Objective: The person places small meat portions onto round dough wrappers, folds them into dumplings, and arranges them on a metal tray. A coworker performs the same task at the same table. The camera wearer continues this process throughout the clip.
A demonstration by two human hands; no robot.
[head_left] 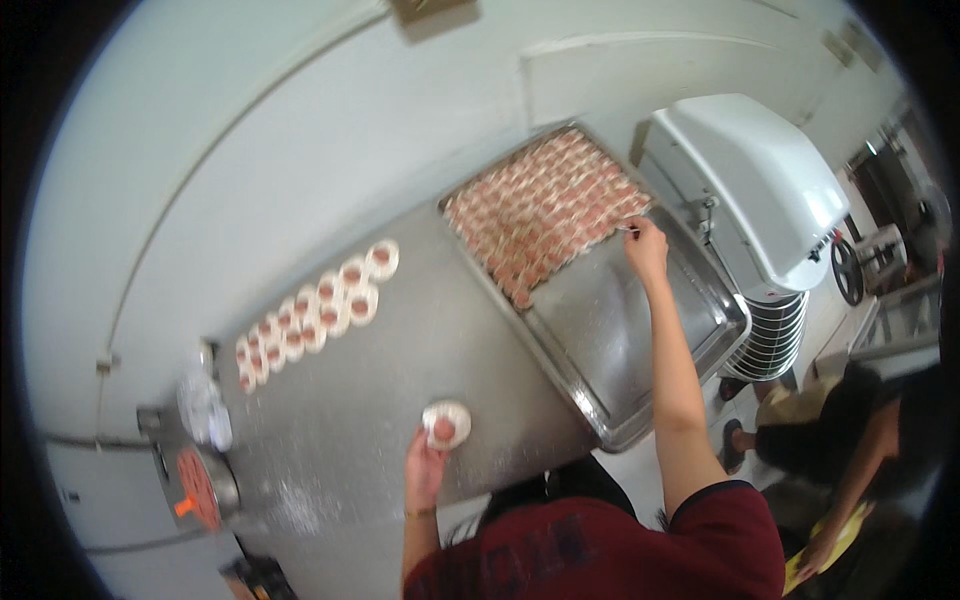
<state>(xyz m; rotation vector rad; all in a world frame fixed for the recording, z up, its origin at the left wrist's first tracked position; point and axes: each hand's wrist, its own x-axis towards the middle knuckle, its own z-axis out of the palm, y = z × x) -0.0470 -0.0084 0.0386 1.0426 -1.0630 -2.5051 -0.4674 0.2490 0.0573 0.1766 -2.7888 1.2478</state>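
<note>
Showing a small tan plate high on the wall, rectangular, lettering too small to tell. Lying under the left fingertips: a round dough disc with a red filling dab, flat on the steel table. Left hand reaching forward, fingers loosely curled onto the disc's near edge. Right hand stretching far out, arm nearly straight, fingers pinching at the edge of the filled pieces packing the far half of the tray; contents of the pinch impossible to tell. Sitting well left of the left fingers: two rows of discs.
</note>
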